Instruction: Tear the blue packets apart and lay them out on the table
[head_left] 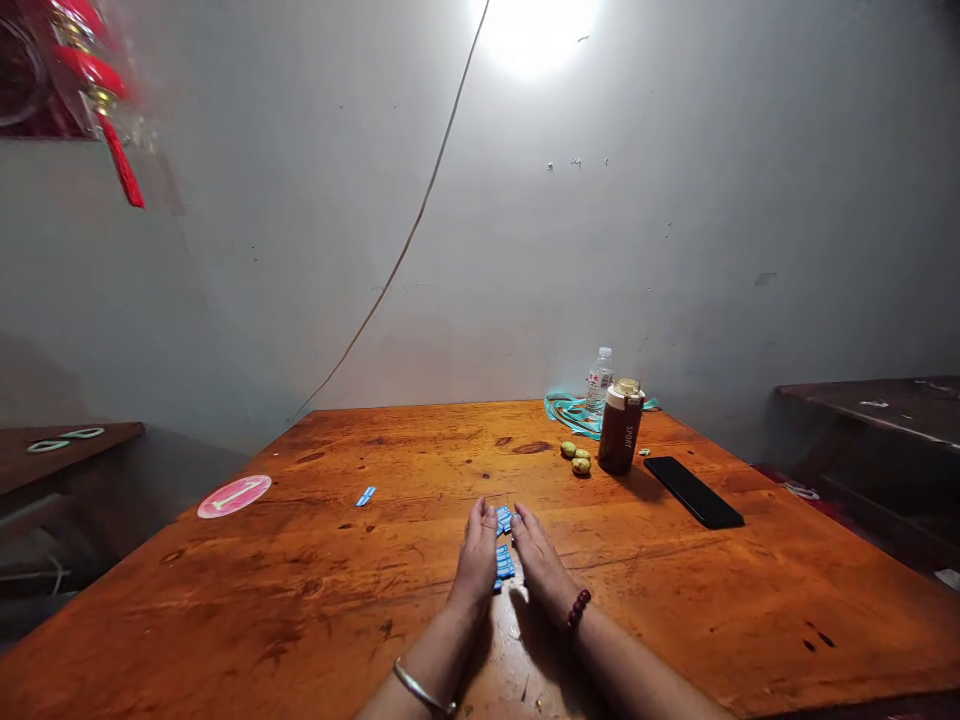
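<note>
Note pink-and-white round flat disc (234,497) at left, then lone small blue-and-white rectangular piece (366,496). Near centre, note bare left hand (476,560), unclenched, cupped; blue-and-white rectangular pieces (505,563) between palms on brown wooden table (300,610); bare right hand (544,568), likewise unclenched, probably walling against scattering.

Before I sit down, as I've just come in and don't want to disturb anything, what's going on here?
A person has their left hand and right hand on either side of some small, flat blue-and-white pieces on a brown wooden table. Both hands are open; whether they touch the pieces is hard to tell. A single blue-and-white piece lies apart, off to the left. Over on the right are a flat black phone and a dark brown bottle.
</note>
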